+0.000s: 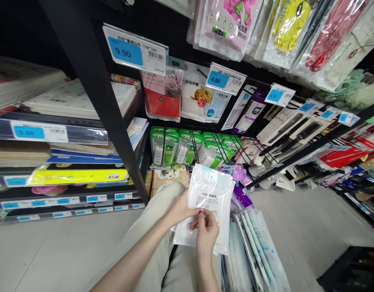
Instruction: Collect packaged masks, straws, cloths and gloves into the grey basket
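A white plastic packet point(217, 182) with a printed label is held over my lap, its face turned up toward me. My left hand point(183, 209) grips the left side of the packet, the thumb lying across its front. My right hand point(207, 229) is in front of the packet's lower half, fingers curled and the tips brought together beside the left thumb. Whether those fingertips pinch the film or something small cannot be made out. To the right of my knees, a row of similar pale packets point(256, 247) stands close together on the floor.
Green-topped packs point(164, 148) hang on hooks ahead, above a purple package point(243, 196). Bare metal hooks point(226, 148) stick out toward me. A black shelf post point(104, 93) rises at the left, beside shelves of flat goods. Bagged gloves point(292, 28) hang overhead. A dark crate point(348, 267) sits lower right.
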`<state>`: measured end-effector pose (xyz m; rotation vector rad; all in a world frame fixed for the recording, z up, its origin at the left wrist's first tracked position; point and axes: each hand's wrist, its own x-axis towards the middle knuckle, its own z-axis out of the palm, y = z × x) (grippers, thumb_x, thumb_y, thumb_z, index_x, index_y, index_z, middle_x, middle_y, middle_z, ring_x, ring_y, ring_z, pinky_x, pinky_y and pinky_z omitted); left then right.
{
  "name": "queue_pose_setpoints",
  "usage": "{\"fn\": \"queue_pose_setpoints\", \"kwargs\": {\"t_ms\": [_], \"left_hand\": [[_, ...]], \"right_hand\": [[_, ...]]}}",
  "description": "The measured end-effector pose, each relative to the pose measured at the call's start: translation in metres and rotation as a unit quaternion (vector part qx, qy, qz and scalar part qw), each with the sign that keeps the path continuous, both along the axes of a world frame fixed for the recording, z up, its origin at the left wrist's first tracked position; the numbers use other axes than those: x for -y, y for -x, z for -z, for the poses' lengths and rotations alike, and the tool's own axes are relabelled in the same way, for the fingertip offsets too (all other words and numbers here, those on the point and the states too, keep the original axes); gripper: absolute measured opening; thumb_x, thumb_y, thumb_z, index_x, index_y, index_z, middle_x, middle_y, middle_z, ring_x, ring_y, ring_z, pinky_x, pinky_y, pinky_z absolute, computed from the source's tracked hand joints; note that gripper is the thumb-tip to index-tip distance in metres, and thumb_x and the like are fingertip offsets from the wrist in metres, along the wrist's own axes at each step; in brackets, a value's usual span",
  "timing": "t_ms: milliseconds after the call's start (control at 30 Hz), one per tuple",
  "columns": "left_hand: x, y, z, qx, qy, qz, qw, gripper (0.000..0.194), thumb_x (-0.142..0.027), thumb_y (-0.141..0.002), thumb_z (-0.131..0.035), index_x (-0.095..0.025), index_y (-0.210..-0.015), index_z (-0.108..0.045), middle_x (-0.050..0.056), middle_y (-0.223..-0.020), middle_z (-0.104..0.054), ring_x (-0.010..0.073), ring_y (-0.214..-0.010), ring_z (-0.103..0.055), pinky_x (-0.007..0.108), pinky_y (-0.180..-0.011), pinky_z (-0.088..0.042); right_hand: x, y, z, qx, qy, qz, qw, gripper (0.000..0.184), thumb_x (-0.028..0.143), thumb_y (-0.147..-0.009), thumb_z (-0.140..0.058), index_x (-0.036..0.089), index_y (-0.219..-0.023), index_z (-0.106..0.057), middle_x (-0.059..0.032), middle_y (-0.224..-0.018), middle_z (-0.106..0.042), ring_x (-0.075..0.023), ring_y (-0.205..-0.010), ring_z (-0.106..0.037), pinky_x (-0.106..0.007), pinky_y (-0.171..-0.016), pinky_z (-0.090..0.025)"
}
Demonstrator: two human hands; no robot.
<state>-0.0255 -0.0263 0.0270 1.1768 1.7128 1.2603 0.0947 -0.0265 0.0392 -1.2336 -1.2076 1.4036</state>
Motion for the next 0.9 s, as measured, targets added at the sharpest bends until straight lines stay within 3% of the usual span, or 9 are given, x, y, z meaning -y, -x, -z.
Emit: {"fn": "queue_pose_setpoints", "kwargs": {"t_ms": [467,900], "left_hand": [[0.0,-0.0003,0.0,-0.014,-0.018,0.007,1.0,0.047,-0.023,-0.061,-0.067,-0.018,-0.105,-0.049,0.001,-0.088,-0.066,0.0203,-0.076,-0.059,0.03,-0.065,-0.046],[-0.0004,-0.0006,-0.0026,0.01,0.003,0.007,1.0,0.047,-0.022,-0.061,-0.069,-0.018,-0.104,-0.05,0.002,-0.089,-0.066,0.0224,-0.08,-0.061,0.03,-0.066,-0.047]], "right_hand": [[0.0008,0.0001,-0.0014,0.032,0.004,-0.008,0.999,0.03,0.047,-0.075,-0.058,0.017,-0.073,-0.055,0.0048,-0.049,-0.054,-0.0126,-0.038,-0.052,-0.024,-0.04,-0.045],[0.0005,-0.0003,0.0024,0.038,-0.017,-0.026,0.999,0.028,0.044,-0.078,-0.054,0.017,-0.077,-0.056,0.0058,-0.045,-0.053,-0.0128,-0.039,-0.053,-0.024,-0.042,-0.046]]}}
